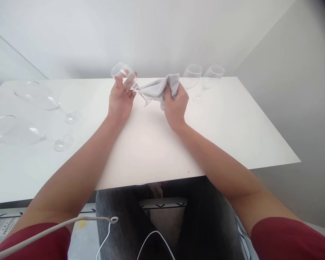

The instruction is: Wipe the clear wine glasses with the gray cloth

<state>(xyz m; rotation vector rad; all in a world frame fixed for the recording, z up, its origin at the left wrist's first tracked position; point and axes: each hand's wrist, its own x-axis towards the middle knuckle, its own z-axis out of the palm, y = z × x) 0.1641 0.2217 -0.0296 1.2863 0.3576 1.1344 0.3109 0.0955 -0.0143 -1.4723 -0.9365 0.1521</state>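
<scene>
My left hand (pixel 121 95) grips a clear wine glass (pixel 124 74) by its bowl, above the far part of the white table. The glass is tilted, its rim up to the left and its stem and foot pointing down to the right. In my right hand (pixel 176 104) is a bunched light grey cloth (pixel 159 87). The cloth's left end lies against the glass's stem, and part of the foot shows just below it. My right fingers are closed round the cloth, partly hidden by its folds.
Two wine glasses (pixel 213 74) stand upright at the table's back right, near the wall. Two larger glasses (pixel 38 95) are at the left. The white table (pixel 157 155) ends just before my lap. A pale cable (pixel 54 228) hangs in front, low at the left.
</scene>
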